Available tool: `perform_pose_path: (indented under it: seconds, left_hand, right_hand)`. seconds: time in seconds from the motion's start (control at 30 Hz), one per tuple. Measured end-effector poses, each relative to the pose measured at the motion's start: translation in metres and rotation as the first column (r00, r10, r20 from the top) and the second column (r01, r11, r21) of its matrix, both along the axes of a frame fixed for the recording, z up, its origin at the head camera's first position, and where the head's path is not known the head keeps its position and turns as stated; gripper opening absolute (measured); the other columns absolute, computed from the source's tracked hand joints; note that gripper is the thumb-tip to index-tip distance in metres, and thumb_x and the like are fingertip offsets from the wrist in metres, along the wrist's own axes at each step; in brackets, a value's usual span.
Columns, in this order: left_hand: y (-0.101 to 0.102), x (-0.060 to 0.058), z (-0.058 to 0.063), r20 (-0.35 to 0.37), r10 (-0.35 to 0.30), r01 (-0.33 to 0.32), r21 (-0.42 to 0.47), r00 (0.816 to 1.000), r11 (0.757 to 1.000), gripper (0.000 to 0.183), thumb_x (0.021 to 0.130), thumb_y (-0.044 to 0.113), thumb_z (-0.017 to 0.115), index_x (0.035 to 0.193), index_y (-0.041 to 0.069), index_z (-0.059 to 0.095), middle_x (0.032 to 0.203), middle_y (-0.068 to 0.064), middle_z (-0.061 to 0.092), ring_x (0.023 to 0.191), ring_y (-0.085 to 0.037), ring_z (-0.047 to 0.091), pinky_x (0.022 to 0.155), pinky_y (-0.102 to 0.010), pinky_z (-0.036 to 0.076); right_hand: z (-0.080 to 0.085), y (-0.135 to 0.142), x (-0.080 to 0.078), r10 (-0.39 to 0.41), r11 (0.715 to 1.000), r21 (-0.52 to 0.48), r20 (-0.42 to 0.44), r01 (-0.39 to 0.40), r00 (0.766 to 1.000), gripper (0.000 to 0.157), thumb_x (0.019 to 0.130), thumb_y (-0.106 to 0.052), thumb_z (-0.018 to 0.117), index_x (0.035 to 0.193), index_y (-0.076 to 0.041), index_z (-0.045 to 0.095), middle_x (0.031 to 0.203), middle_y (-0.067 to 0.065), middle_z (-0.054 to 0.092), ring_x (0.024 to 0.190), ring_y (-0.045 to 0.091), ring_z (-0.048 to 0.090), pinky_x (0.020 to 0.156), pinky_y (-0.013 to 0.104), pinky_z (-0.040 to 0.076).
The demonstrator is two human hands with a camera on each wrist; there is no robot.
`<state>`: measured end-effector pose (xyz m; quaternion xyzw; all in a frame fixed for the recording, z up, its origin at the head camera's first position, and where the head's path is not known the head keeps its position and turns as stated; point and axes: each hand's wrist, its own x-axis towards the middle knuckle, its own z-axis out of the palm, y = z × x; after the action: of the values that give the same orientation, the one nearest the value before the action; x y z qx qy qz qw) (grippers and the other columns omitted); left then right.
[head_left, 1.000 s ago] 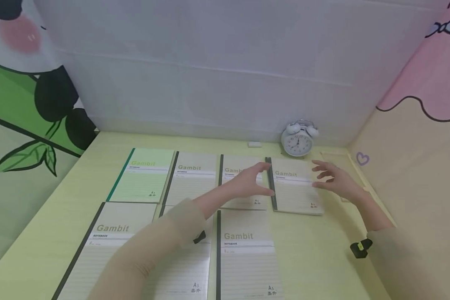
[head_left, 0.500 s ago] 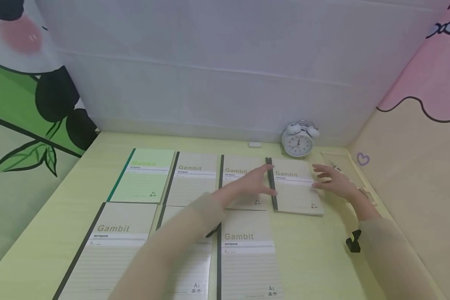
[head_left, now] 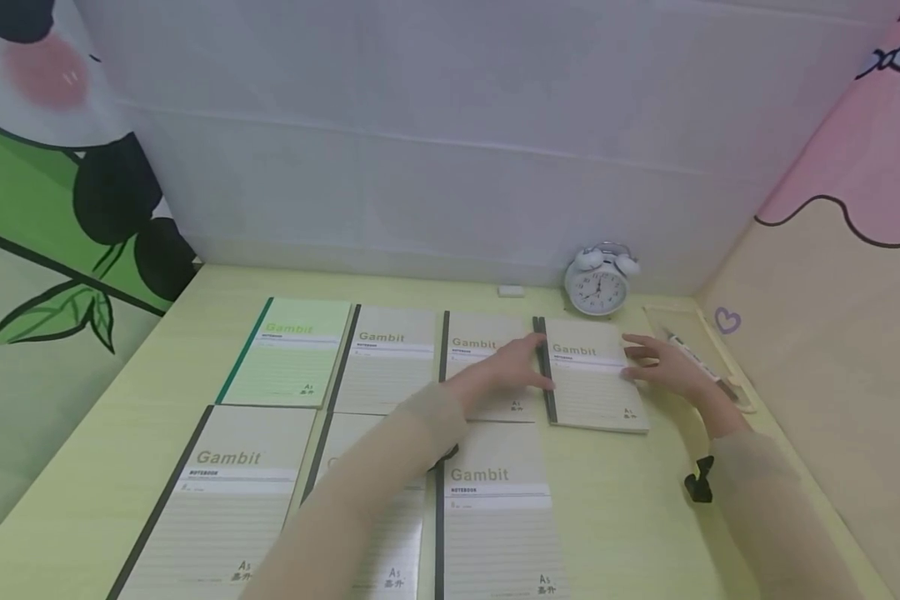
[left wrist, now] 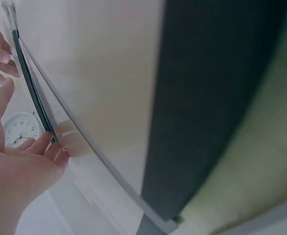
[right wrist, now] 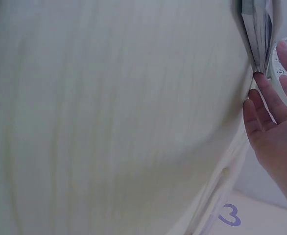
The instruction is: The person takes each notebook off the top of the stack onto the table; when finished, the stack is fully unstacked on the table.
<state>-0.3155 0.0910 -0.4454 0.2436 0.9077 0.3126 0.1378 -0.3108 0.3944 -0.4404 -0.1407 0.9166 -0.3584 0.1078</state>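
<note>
At the right end of the back row lies a cream Gambit notebook, with a second dark spine showing along its left side. My left hand reaches over the neighbouring notebook, its fingers and thumb spread at those spines. In the left wrist view, the left hand has fingertips touching the spine edge. Opposite, my right hand is at the notebook's right edge. The right wrist view shows that hand with a fingertip against the page edges and its fingers extended.
A green notebook and several cream ones, such as the front one, lie in two rows. Behind stand a white alarm clock and a small white block. A marker pen lies in a shallow recess at right.
My left hand has shifted slightly right toward the spines, and my right hand slightly left toward the page edge. The pen beside the right hand has come into view. The notebooks have not visibly moved.
</note>
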Motion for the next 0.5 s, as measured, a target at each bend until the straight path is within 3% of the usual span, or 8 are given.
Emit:
perform_pose_path:
  seconds: [0.27,0.4,0.5]
  left_hand:
    - [0.0044,0.0013,0.0009,-0.008,0.012,-0.013,-0.050,1.000,0.999,0.094,0.078,0.040,0.075,0.150,0.010,0.022,0.153,-0.007,0.029,0.139,-0.024,0.032,0.114,-0.035,0.026]
    - [0.0039,0.0009,0.0024,0.001,0.019,-0.019,-0.026,1.000,0.999,0.091,0.078,0.037,0.075,0.149,0.011,0.024,0.152,-0.007,0.031,0.138,-0.023,0.033,0.113,-0.036,0.026]
    - [0.0033,-0.0004,0.0026,-0.008,0.010,-0.010,-0.006,1.000,1.000,0.090,0.078,0.035,0.075,0.149,0.012,0.025,0.152,-0.007,0.031,0.138,-0.023,0.032,0.114,-0.034,0.025]
  right_hand:
    - [-0.0026,0.0040,-0.0017,-0.022,0.999,-0.028,-0.005,0.022,1.000,0.074,0.088,-0.029,0.066,0.147,-0.005,0.028,0.138,0.028,0.043,0.129,0.045,0.037,0.107,0.060,0.025]
    - [-0.0032,0.0061,-0.0022,-0.032,0.995,-0.090,0.011,0.033,0.999,0.073,0.089,-0.026,0.065,0.148,-0.006,0.027,0.141,0.027,0.041,0.128,0.043,0.041,0.105,0.056,0.032]
    - [-0.0037,0.0060,-0.0018,-0.029,0.988,-0.150,0.037,0.035,0.999,0.073,0.090,-0.025,0.064,0.149,-0.006,0.025,0.144,0.027,0.035,0.128,0.044,0.040,0.100,0.044,0.043]
